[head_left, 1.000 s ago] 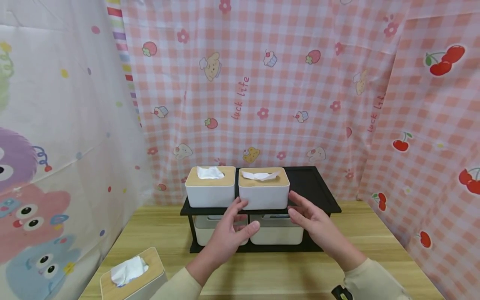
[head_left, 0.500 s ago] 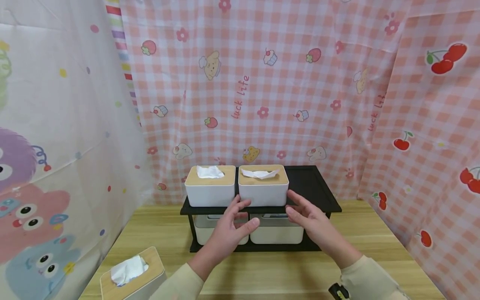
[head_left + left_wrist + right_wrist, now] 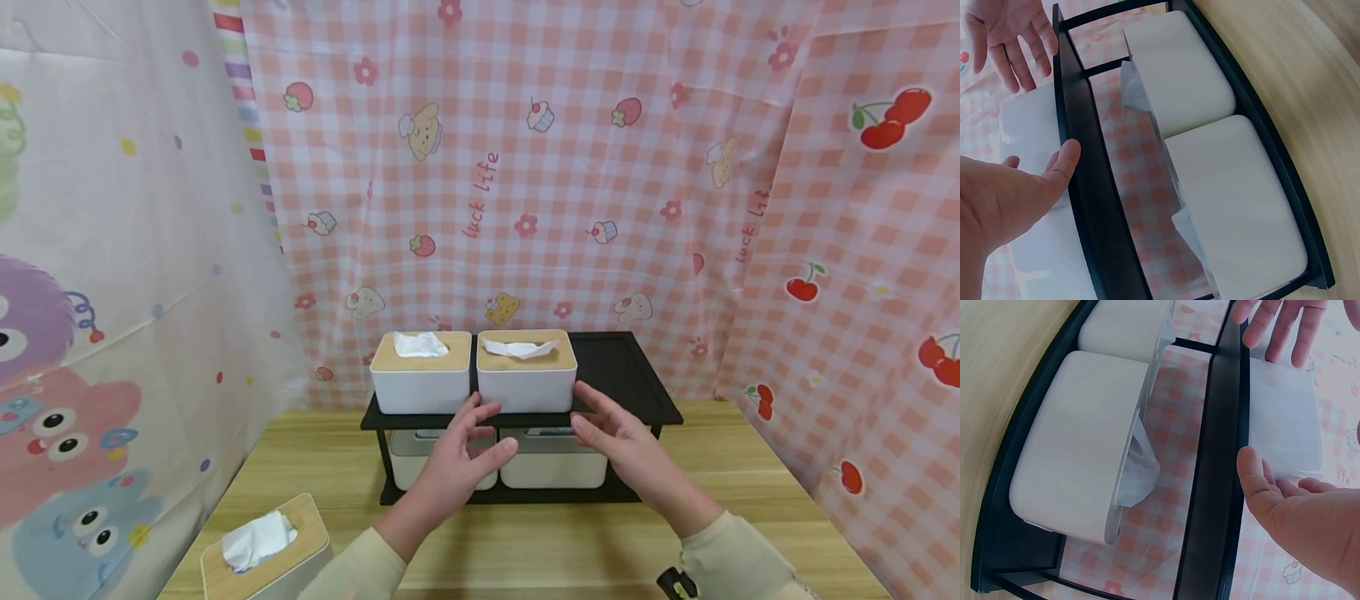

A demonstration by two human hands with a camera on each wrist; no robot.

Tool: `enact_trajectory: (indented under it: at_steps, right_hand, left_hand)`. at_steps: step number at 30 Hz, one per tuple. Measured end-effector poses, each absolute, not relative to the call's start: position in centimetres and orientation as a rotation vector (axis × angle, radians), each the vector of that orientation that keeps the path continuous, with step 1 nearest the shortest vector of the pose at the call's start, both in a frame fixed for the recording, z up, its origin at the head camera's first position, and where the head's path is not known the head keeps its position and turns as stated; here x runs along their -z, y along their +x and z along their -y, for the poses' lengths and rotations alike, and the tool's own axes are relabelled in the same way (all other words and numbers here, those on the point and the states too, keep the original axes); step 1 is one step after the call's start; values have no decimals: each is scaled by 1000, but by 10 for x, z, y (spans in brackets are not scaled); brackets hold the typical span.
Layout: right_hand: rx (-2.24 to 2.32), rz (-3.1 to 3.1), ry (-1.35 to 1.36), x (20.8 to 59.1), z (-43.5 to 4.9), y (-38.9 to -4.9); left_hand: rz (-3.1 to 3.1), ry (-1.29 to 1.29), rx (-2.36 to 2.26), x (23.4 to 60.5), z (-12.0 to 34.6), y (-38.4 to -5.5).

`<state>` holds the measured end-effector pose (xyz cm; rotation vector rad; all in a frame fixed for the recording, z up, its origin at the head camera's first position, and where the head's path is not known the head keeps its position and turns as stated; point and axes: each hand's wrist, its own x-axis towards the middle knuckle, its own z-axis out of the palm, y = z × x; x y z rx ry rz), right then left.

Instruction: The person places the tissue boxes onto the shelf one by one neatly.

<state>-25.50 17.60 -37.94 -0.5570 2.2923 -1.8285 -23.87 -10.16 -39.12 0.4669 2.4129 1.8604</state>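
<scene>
On the top shelf of a black two-tier rack, two white tissue boxes with wood-toned lids stand side by side, a tissue poking out of each. My left hand is at the lower left corner of the right-hand tissue box, its fingers extended and thumb apart. Opposite it, my right hand has its fingertips by the box's right side, fingers loosely straight. The right wrist view shows the box's white front between both hands. The left-hand tissue box sits just beside my left fingertips.
On the rack's lower tier are two more tissue boxes, the left one partly behind my left hand and the right one beside it. Another tissue box rests on the wooden table at front left. Patterned curtains enclose the table.
The right-hand tissue box has shifted slightly back on the top shelf, with both hands staying at its sides. Over the last half second almost nothing moves.
</scene>
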Motion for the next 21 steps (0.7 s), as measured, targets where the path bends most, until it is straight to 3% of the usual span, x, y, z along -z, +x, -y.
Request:
enact_trajectory:
  at_steps: [21]
  right_hand:
    - [1749,-2345,-580,380,-177,-236]
  left_hand:
    - [-2563,428,-1774,403,141,-197]
